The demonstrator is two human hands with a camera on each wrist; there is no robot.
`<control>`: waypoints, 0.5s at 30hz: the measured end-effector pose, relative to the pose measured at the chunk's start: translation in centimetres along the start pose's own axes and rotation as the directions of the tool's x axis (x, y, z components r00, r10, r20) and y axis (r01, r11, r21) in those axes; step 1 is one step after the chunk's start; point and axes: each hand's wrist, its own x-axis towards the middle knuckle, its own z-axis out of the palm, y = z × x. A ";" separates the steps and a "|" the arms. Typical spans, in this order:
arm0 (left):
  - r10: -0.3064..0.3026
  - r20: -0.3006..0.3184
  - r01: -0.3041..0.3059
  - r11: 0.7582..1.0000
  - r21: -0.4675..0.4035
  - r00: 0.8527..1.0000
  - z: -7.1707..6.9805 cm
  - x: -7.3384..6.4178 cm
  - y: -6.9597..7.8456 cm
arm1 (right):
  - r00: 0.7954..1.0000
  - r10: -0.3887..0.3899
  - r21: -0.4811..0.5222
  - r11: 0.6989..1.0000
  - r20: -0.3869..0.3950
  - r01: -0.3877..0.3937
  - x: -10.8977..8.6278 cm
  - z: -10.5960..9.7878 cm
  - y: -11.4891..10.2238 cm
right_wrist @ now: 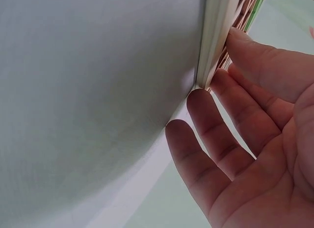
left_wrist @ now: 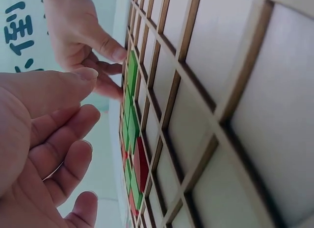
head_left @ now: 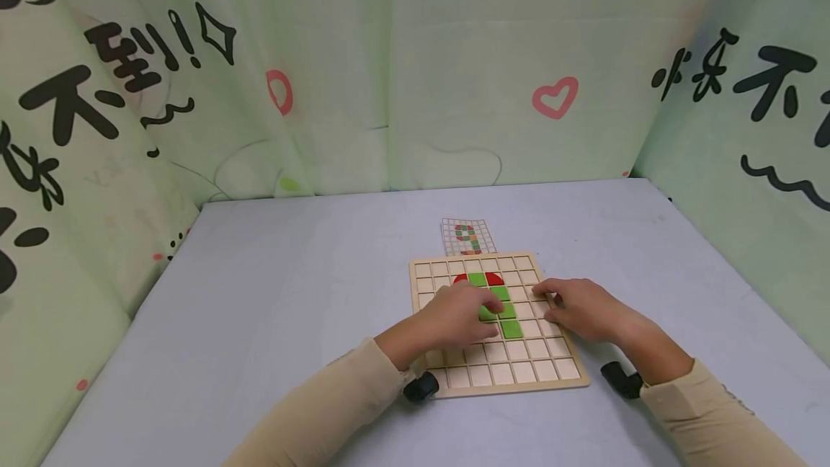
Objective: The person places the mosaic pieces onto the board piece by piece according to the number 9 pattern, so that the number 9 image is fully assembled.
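Note:
A wooden grid board (head_left: pixel 534 373) lies on the table with green tiles (head_left: pixel 511 328) and red tiles (head_left: pixel 494 279) set in its cells. Over the board's left and middle part is my left hand (head_left: pixel 454 319), fingers loosely bent and nothing between them in the left wrist view; it hides some tiles and cells. My right hand (head_left: pixel 590 308) is at the board's right edge, with its thumb (right_wrist: pixel 245 46) and fingertips right by the wooden rim (right_wrist: pixel 208 41). No tile shows in it.
Just behind the board lies a paper card (head_left: pixel 449 240) printed with a grid of coloured squares, partly covered by the board's far edge. The pale table (head_left: pixel 292 272) is enclosed by light green curtains (head_left: pixel 454 56) with black writing and red hearts.

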 end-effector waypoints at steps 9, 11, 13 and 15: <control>-0.009 -0.038 0.007 0.998 -0.058 0.999 -0.7 -1.4 -1.2 | 1.000 0.011 0.008 1.000 -0.001 -0.011 0.0 0.1 0.0; -0.029 -0.048 0.025 0.997 -0.068 0.998 -0.9 -1.7 -1.5 | 1.000 0.012 0.006 1.000 -0.002 -0.012 0.0 0.1 -0.1; -0.045 -0.055 0.040 0.996 -0.078 0.997 -1.1 -2.0 -1.7 | 1.000 0.012 0.003 1.000 -0.005 -0.012 -0.1 0.1 -0.2; -0.053 -0.060 0.048 0.996 -0.080 0.997 -1.3 -2.4 -1.9 | 1.000 0.010 0.001 1.000 -0.006 -0.010 -0.1 0.1 -0.2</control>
